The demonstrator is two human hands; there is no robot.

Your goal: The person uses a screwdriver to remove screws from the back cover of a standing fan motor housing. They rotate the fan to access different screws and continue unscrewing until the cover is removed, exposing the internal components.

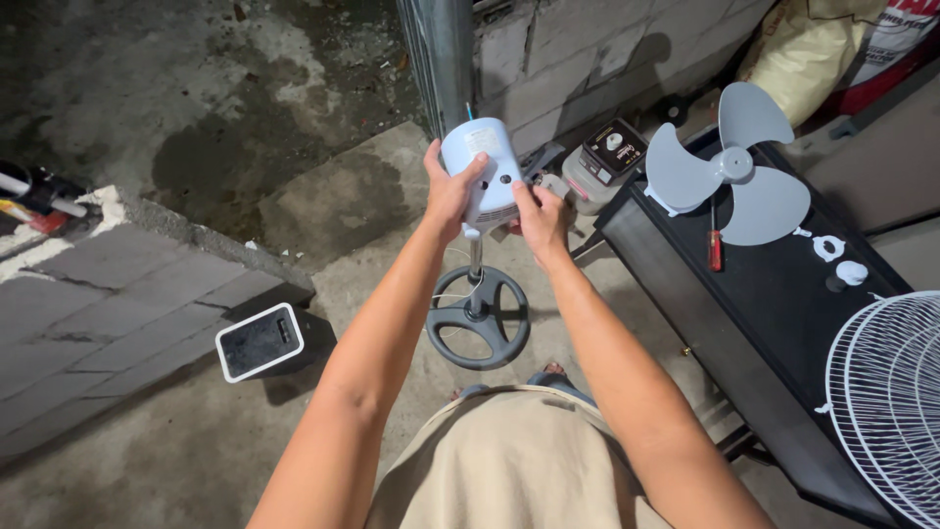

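floor: rough concrete yard floor (323, 211), damp patches, block wall (587, 49) just beyond the hands, raised paved step (108, 304) well off to the left-hand side.
fan motor housing: pale blue-white casing (487, 171) on top of a thin upright pole (476, 264), held up at chest level between both hands.
left hand: left hand (447, 191) wraps the housing's left flank, thumb across the face; closed around it, looks like the steadying grip.
right hand: right hand (540, 217) is on the lower right edge of the housing, fingers curled in against it; whether it pinches a small part there, cannot tell.
base: dark round spoked base (478, 318) flat on the floor straight below the hands, so the pole stands by itself and the hands only need to brace the head.
parts: grey three-blade fan blade (729, 167), red-handled screwdriver (715, 245) and small white fittings (840, 260) lie on a black table (774, 323) right of the right hand, within reach, near its edge.
grille: white wire guard (891, 392) hangs over the table's near corner.
clutter: small boxes (612, 152) beyond the right hand against the wall; white-rimmed dark box (259, 340) on the floor below-left of the left hand.
room: open floor to the left of the left arm; right side tight, table edge close beside the right forearm.
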